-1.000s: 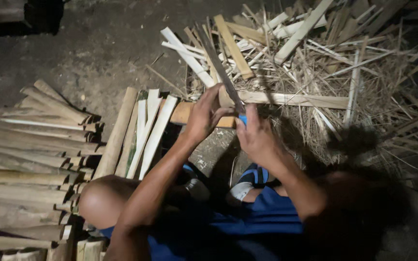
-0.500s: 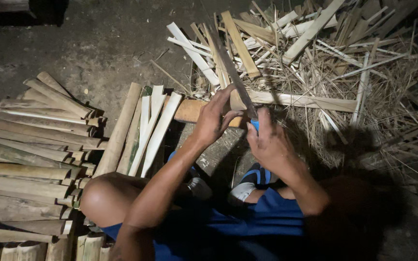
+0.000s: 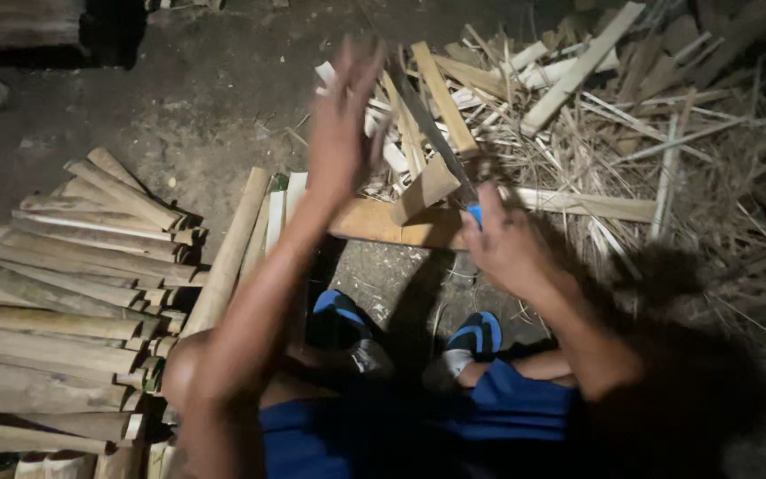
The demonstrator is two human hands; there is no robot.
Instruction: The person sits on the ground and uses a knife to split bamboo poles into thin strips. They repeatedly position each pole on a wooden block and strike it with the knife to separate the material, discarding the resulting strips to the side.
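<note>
Fingers of the left hand (image 3: 340, 124) are spread loose and blurred, raised over the scrap pile (image 3: 631, 115), touching nothing. The right hand (image 3: 507, 244) is fisted on the blue handle of a long blade (image 3: 432, 129), whose edge looks set into a small bamboo wedge (image 3: 427, 188) standing on the flat wooden block (image 3: 383, 222) in front of the feet. Half a second ago the left hand was down at the wedge beside the right; now it's lifted clear, right grip unchanged.
</note>
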